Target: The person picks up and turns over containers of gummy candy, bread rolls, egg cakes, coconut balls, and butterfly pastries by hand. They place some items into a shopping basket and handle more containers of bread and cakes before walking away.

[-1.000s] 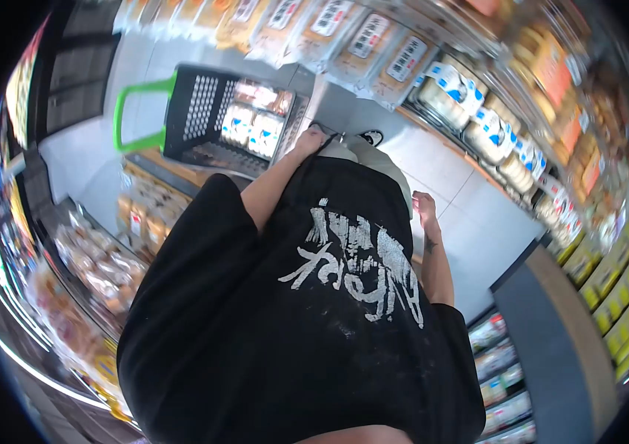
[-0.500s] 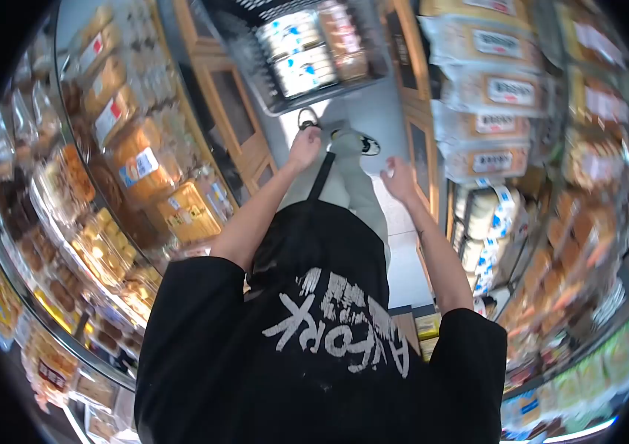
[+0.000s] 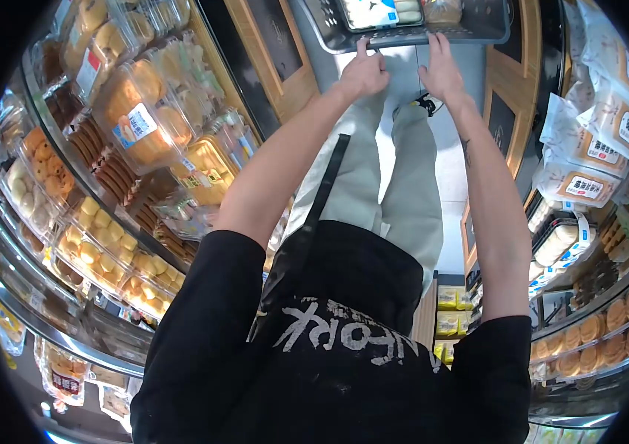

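Meeting the basket (image 3: 477, 34), left hand (image 3: 364, 72) and right hand (image 3: 445, 76) newly shared its near edge. I couldn't tell their grip.

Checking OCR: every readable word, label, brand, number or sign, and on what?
"ORK": black T-shirt, upside down; preceding letters unclear.
Too small or blurred: bag labels at right; tray label in the basket; clear-box label at left; yellow packs.
No number or sign readable.
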Action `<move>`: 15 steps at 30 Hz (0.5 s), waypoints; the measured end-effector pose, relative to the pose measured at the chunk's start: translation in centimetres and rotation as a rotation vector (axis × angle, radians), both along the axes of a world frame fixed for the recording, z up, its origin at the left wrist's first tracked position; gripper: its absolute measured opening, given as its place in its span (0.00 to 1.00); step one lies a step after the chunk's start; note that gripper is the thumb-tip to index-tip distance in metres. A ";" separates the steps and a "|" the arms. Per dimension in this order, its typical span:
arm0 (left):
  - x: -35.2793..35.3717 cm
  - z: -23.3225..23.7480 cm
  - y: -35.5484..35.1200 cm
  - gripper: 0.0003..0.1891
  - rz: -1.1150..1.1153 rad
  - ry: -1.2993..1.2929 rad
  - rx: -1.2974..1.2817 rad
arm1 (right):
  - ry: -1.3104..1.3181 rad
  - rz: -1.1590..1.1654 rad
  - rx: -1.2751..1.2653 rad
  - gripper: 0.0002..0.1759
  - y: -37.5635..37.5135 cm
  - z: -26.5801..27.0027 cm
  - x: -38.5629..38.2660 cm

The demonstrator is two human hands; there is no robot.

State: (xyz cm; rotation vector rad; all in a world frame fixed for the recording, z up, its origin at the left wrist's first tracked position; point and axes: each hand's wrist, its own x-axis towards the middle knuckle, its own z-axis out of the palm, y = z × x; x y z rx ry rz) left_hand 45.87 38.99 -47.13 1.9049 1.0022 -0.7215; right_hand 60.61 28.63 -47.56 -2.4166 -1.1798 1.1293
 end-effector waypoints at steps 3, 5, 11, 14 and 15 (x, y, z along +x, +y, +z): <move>-0.5 1.0 -0.4 0.13 -0.089 -0.006 0.029 | -0.015 0.043 -0.078 0.37 0.2 0.8 0.2; -0.5 1.4 -0.4 0.14 -0.107 -0.005 0.012 | -0.018 0.045 -0.115 0.38 0.1 1.4 0.3; -0.8 1.0 -2.0 0.18 -0.144 0.035 0.022 | 0.044 0.110 -0.147 0.42 -1.8 0.8 0.6; -1.6 1.4 -4.1 0.21 -0.281 0.103 0.102 | -0.070 0.285 -0.279 0.45 -2.8 1.9 0.2; -2.0 1.7 -4.7 0.23 -0.314 0.113 0.114 | -0.150 0.360 -0.309 0.47 -3.6 2.3 -0.2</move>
